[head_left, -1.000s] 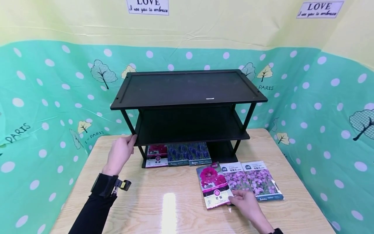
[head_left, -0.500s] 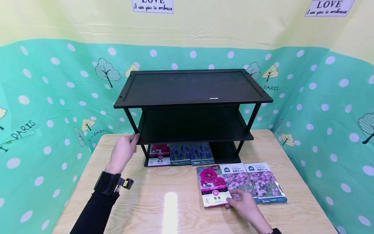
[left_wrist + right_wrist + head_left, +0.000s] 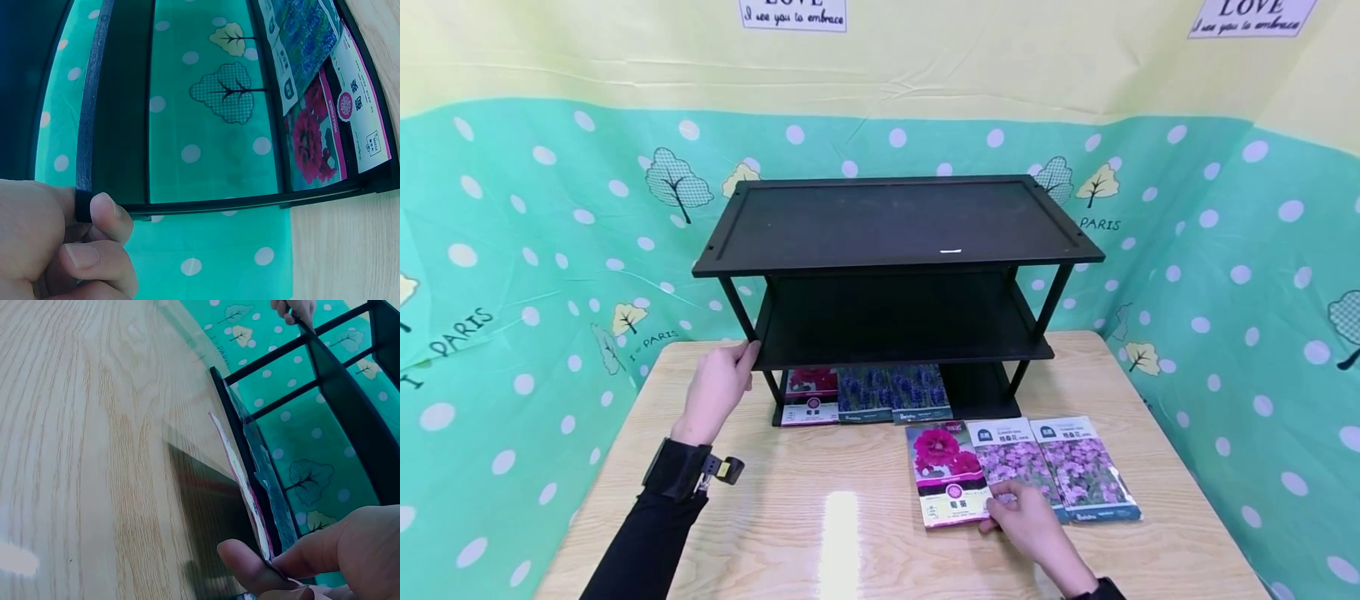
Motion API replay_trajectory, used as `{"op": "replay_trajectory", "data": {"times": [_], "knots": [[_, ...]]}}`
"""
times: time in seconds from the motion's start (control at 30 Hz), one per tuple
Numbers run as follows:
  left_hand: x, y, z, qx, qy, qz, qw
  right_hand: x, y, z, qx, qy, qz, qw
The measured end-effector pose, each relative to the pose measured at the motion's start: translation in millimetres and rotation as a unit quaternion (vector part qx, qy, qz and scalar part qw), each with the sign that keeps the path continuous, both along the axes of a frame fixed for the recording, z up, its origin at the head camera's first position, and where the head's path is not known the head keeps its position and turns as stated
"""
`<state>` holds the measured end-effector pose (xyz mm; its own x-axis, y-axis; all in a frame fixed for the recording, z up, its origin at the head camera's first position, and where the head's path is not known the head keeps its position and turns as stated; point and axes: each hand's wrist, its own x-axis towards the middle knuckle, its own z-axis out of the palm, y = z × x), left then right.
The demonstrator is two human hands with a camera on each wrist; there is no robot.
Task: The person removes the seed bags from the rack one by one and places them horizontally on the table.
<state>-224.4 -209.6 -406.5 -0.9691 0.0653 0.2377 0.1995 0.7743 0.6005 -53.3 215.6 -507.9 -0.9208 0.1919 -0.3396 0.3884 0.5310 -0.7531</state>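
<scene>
Packet w/ magenta flowers [image 3: 951,477]: located in front of rack [image 3: 887,225], R of ctr, printed face up, slightly turned. Your R hand [image 3: 1026,523] holds it: grip clamped at near R corner, digits on both faces (ref. R wrist view). That view shows pkt edge-on w/ a shadow on the table [image 3: 106,456], so it is prob. raised at least in part; exact clearance can't be told.

Change, last sec.: pkt turned a little; its near edge is now squarer to rack front. Head view also shifted slightly, so disregard small offsets elsewhere. Meaning for work in hand (judgment): orientation adj. only; pkt is held but off the rack.

Adjacent, to R: two lilac-flower pkts [image 3: 1086,471], side by side on table. Your R hand partly hides the nearer one; whether it touches the held pkt can't be told.

Your L hand [image 3: 718,387]: grip clamped on rack at front L corner of middle tier, by the post. No visible change there, so that corner is prob. steadied.

Bottom tier [image 3: 981,392], L to R: one red-flower pkt [image 3: 811,396], then two blue-flower pkts [image 3: 917,393]. Bare section at R end.

Surround: green dotted backdrop [image 3: 550,250].
</scene>
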Motion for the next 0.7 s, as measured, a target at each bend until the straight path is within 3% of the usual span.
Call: {"op": "replay_trajectory", "data": {"times": [0.37,0.7], "knots": [[0.5,-1,1.1,0.003,-0.016,0.004,0.9999,1.2,-9,6.5,0.068,0.018,0.021,0.997],[0.7,0,1.1,0.002,-0.008,0.004,1.0000,2.6,-9,17.9,0.124,0.026,0.035,0.991]]}}
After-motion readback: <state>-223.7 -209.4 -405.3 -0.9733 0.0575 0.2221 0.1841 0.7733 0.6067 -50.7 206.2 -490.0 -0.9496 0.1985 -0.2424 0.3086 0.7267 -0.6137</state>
